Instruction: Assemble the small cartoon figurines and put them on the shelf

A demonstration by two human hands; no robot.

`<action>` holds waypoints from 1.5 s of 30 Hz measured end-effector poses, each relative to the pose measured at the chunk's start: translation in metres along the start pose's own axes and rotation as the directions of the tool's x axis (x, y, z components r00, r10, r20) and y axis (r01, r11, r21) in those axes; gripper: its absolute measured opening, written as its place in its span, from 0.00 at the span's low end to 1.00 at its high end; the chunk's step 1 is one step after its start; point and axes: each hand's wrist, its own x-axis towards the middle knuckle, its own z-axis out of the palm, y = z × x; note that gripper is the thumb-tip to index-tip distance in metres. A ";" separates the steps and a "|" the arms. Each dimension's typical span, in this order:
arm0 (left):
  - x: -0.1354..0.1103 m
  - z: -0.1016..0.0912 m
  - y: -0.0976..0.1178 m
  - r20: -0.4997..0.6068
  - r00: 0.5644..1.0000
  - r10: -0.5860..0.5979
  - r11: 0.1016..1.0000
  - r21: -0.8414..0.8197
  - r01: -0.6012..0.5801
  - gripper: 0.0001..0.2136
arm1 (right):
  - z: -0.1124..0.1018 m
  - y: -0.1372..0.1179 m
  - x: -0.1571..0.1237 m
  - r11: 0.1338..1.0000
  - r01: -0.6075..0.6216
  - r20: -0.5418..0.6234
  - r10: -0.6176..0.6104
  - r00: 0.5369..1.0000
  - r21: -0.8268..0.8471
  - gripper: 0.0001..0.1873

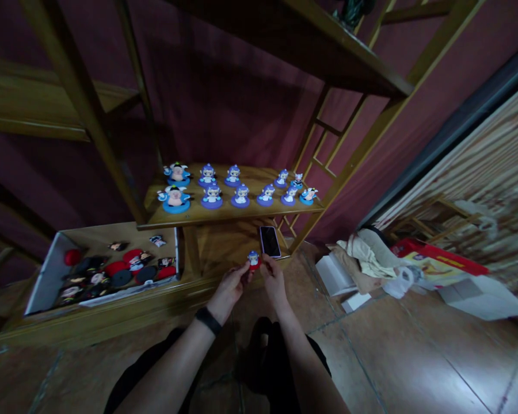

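Note:
Low in front of me, a small figurine [253,260] with a blue-and-white top and a red lower part is held between both hands. My left hand [233,283], with a black band on its wrist, is closed on the figurine's left side. My right hand [272,278] pinches it from the right; the fingertips are partly hidden. Just behind the right hand, a phone [270,241] with a dark screen lies on the lower shelf [224,241]. Above, several figurines on purple or blue round bases, such as a purple-haired one [241,196] and a pig [175,199], stand in two rows.
An open cardboard box [54,270] on the left holds several red and black figurines. The wooden shelf unit [349,167] has upright posts and an overhanging upper board. White boxes [334,275], cloth and a plastic bag [399,283] lie on the tiled floor at right.

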 end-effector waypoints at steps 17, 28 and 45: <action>-0.010 0.006 0.009 0.197 0.978 0.063 0.973 0.206 -0.104 0.12 | -0.007 -0.016 0.000 0.922 -0.263 0.201 0.211 0.957 0.283 0.24; -0.028 0.012 0.017 0.219 0.918 0.332 0.835 0.385 -0.394 0.13 | -0.002 -0.024 -0.002 0.993 -0.011 0.157 -0.008 0.987 0.121 0.19; -0.034 0.014 0.036 0.299 0.940 0.165 0.934 0.258 -0.246 0.16 | -0.004 -0.040 -0.005 0.993 0.112 0.145 -0.115 0.983 0.029 0.19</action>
